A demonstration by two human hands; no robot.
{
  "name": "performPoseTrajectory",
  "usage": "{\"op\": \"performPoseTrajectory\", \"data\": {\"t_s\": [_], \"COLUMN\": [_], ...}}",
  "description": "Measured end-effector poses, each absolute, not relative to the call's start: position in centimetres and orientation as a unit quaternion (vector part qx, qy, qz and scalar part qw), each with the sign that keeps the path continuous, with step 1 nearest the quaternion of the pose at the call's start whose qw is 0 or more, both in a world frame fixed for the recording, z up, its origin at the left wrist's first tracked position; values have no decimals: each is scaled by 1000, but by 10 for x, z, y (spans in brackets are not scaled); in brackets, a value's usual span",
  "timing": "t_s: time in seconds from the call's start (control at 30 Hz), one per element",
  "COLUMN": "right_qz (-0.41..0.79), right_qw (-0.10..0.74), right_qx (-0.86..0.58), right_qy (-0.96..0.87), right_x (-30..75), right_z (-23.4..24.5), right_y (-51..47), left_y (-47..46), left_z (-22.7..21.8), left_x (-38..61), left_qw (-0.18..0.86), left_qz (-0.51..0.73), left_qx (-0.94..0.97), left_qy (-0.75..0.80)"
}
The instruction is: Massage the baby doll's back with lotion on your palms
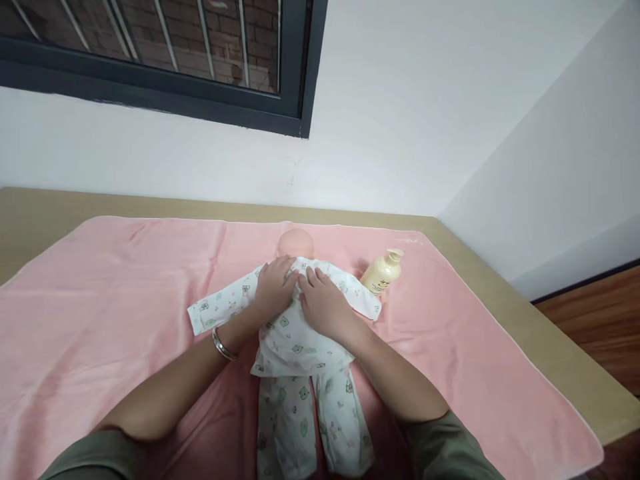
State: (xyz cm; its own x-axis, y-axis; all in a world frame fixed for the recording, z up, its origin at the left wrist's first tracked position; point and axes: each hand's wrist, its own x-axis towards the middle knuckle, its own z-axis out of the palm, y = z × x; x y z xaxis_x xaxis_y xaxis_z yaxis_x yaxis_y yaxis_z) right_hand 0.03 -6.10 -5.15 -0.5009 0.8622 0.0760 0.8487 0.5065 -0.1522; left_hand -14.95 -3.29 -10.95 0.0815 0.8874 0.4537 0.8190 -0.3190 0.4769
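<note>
A baby doll [296, 243] lies on its back on a pink towel [100, 293], dressed in a white printed shirt [287, 337] and matching trousers [310, 417]. My left hand [274, 287] rests on the doll's chest, fingers curled at the shirt's neckline. My right hand [323, 303] lies beside it on the chest, fingers also pressed onto the cloth near the collar. Both hands touch the shirt front. A silver bangle [223, 347] circles my left wrist. The doll's sleeves spread out to both sides.
A cream pump bottle [383, 272] lies on the towel just right of the doll's arm. The towel covers a tan table [550, 347] set against a white wall. A dark-framed window [200, 67] is above left. Wooden floor [600, 320] shows at right.
</note>
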Motion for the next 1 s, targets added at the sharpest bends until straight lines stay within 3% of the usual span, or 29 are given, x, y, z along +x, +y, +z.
{"op": "performPoseTrajectory", "data": {"t_s": [0.3,0.5,0.63,0.77,1.0], "right_qz": [105,45,54,56,80], "right_qw": [105,87,120,188,197], "right_qx": [-592,-523,-528,-554,-545], "right_qy": [-792,-847,-839,-809,-811], "right_x": [11,4,3,1,-2], "right_z": [-61,-47,-40,-58,-86], "right_y": [-12,-49,-53,-31,-21], "left_y": [-69,-43,-31,-37,-38], "left_z": [-114,-106,-111,-120,-124], "left_x": [-131,-142,-145,-142,-141], "left_qw": [-10,15,26,29,25], "left_qz": [341,366,369,368,385], "left_qx": [748,735,736,721,704], "left_qy": [569,571,567,587,597]}}
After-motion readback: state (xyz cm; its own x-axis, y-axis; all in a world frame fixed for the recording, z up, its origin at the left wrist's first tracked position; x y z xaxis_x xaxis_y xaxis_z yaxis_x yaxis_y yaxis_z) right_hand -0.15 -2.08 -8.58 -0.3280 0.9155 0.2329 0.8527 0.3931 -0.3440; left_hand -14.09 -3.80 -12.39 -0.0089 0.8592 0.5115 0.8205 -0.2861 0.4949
